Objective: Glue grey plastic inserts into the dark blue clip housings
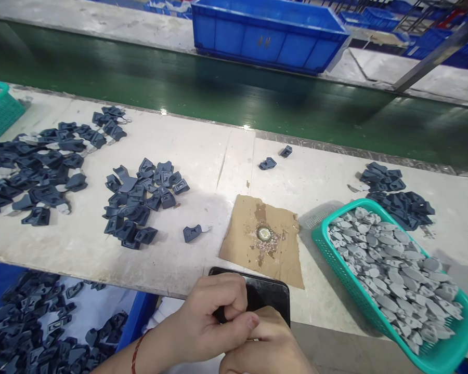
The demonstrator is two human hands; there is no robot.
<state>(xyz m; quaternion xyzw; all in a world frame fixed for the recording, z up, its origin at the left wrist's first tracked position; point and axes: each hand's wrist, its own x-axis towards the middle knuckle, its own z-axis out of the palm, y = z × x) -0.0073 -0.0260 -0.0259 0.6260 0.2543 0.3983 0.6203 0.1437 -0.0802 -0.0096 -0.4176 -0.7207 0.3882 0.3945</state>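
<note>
At the bottom middle my left hand (222, 311), a red cord around its wrist, is closed with curled fingers and meets my right hand (271, 345). The fingers of my right hand are folded too. Whatever the hands may hold between them is hidden. Just beyond them a black smartphone (271, 296) lies on the near edge of the worktable, partly covered by the hands. Past it is a piece of brown cardboard (234, 234) with a small round metal cap (264, 234) in a wet, glittery patch. One dark blue-grey plastic part (192, 233) lies to the left of it.
Dark plastic parts lie in piles at left (134, 202) and right (400, 208). A green basket (323, 239) holds grey pieces. Another green basket (2, 111) stands far left. Lower left is a blue bin (138, 317) of dark parts. A green conveyor belt (159, 88) runs behind, before a blue crate (257, 39).
</note>
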